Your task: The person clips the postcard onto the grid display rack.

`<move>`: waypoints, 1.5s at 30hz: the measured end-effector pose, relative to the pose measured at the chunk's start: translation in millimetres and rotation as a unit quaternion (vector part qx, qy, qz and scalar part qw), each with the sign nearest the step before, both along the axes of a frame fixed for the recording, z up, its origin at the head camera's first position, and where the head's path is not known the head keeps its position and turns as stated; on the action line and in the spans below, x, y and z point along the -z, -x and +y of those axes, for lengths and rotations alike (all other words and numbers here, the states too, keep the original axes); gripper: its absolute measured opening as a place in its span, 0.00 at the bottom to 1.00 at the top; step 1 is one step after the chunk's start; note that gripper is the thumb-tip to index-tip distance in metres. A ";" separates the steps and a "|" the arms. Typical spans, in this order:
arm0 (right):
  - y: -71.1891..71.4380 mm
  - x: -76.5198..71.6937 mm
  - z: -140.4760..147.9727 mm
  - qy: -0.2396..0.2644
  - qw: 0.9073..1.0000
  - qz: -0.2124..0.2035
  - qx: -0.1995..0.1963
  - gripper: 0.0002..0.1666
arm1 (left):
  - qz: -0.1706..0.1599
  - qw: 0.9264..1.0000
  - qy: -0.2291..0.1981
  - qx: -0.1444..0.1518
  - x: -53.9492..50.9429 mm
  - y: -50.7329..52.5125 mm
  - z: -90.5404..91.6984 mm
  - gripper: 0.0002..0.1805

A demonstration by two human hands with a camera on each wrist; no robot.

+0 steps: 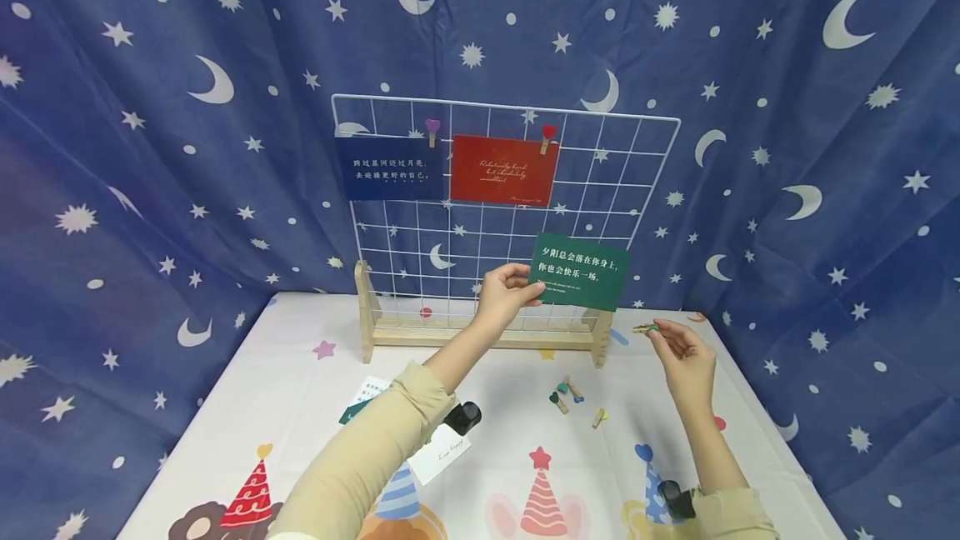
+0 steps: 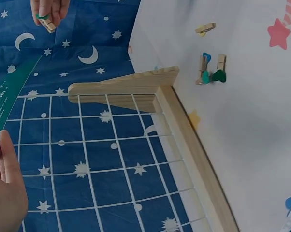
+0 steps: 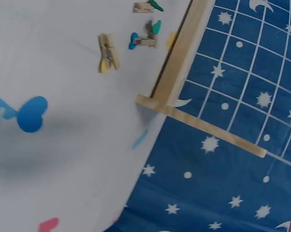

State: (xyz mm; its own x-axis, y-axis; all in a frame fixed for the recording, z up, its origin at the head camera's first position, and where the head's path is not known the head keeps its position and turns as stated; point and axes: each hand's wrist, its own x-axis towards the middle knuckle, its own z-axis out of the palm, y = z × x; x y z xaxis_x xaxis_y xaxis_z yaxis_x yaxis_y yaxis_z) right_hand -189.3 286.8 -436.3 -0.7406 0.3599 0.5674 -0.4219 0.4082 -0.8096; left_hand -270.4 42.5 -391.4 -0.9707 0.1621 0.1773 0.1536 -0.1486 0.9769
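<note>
A green card with white writing [image 1: 579,272] is pinched at its left edge by the left hand [image 1: 506,294], in front of the lower right of the white wire grid [image 1: 465,261]. In the left wrist view the same card [image 2: 10,94] and the left hand [image 2: 7,193] are at the left edge. The right hand [image 1: 686,361], to the right of the card and apart from it, pinches a small wooden clip with a green top [image 1: 647,329]. That clip [image 2: 48,23] also shows in the left wrist view. The right wrist view barely catches the right hand.
On the grid hang a blue card [image 1: 393,169] and a red card [image 1: 504,172], each under a clip. Several loose clips, one of them yellow [image 1: 600,417], lie on the table. White cards [image 1: 442,452] lie partly under the left arm. A wooden base [image 1: 480,338] holds the grid.
</note>
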 end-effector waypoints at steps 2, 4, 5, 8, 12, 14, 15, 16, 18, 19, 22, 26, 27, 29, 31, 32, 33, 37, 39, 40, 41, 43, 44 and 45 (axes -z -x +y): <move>3.3 0.6 3.0 -0.008 1.000 0.002 -0.004 0.12 | -0.003 1.000 0.003 0.007 -4.3 1.8 2.4 0.16; 5.7 0.8 6.2 -0.027 1.000 0.001 -0.005 0.11 | -0.008 1.000 0.008 0.014 -8.6 3.1 4.9 0.16; 6.3 0.1 7.3 -0.042 0.999 0.001 -0.003 0.11 | -0.009 1.000 0.011 0.016 -11.1 3.7 6.1 0.16; 7.1 -5.7 9.4 -0.095 0.995 0.010 0.002 0.10 | -0.002 1.000 0.025 0.017 -20.0 5.7 9.1 0.17; 7.3 -20.3 8.6 -0.162 0.986 0.033 0.005 0.10 | 0.027 0.999 0.044 0.013 -33.6 7.9 12.0 0.16; 6.7 -27.4 7.7 -0.189 0.981 0.046 -0.003 0.10 | 0.036 0.998 0.053 0.012 -39.5 7.9 12.7 0.15; 6.0 -30.6 7.1 -0.202 0.978 0.052 -0.006 0.10 | 0.039 0.997 0.059 0.012 -42.2 7.4 12.7 0.15; 4.7 -33.6 6.3 -0.214 0.975 0.060 -0.011 0.11 | 0.040 0.997 0.065 0.011 -44.3 7.0 12.4 0.14; 1.5 -39.6 4.7 -0.229 0.970 0.075 -0.024 0.12 | 0.038 0.997 0.072 0.009 -48.8 5.6 10.8 0.14; -0.2 -42.4 4.0 -0.236 0.968 0.083 -0.028 0.12 | 0.036 0.997 0.074 0.007 -50.4 5.9 10.2 0.14; -3.8 -51.2 2.4 -0.251 0.963 0.095 -0.034 0.13 | 0.027 0.997 0.076 0.006 -54.7 8.8 8.3 0.15; -3.3 -65.2 0.6 -0.259 0.960 0.100 -0.033 0.14 | 0.019 0.997 0.072 0.007 -64.5 12.9 8.0 0.14; -2.5 -69.1 0.3 -0.261 0.960 0.102 -0.034 0.14 | 0.020 0.997 0.070 0.007 -67.7 13.8 8.4 0.14; -0.5 -77.2 -0.1 -0.264 0.958 0.105 -0.037 0.14 | 0.023 0.998 0.064 0.004 -74.8 15.2 9.5 0.14; 1.6 -85.1 0.3 -0.274 0.955 0.109 -0.040 0.14 | 0.026 0.998 0.062 0.000 -80.9 17.6 11.0 0.14; 2.6 -89.3 0.6 -0.281 0.952 0.112 -0.042 0.14 | 0.026 0.998 0.061 -0.002 -83.7 18.8 11.8 0.14; 3.6 -93.3 1.0 -0.288 0.950 0.114 -0.043 0.14 | 0.027 0.998 0.062 -0.003 -86.3 19.5 12.5 0.14; 7.1 -109.3 2.7 -0.313 0.941 0.123 -0.044 0.15 | 0.023 0.998 0.058 -0.005 -92.7 21.4 15.9 0.14; 9.0 -117.1 2.7 -0.315 0.940 0.125 -0.045 0.15 | 0.019 0.998 0.051 -0.006 -93.8 21.2 17.6 0.14; 10.1 -120.8 2.5 -0.313 0.940 0.125 -0.046 0.15 | 0.017 0.999 0.049 -0.007 -93.9 21.2 18.5 0.14; 11.0 -124.5 1.8 -0.308 0.942 0.124 -0.045 0.15 | 0.015 0.999 0.046 -0.008 -94.1 20.9 19.3 0.14; 13.7 -131.4 0.7 -0.299 0.946 0.122 -0.042 0.14 | 0.015 0.999 0.041 -0.010 -93.6 21.2 21.5 0.13; 15.3 -134.7 0.3 -0.293 0.948 0.120 -0.038 0.13 | 0.015 0.999 0.039 -0.013 -93.5 21.7 22.9 0.13; 17.0 -137.9 0.1 -0.288 0.950 0.119 -0.034 0.13 | 0.016 0.999 0.037 -0.015 -93.6 22.3 24.2 0.13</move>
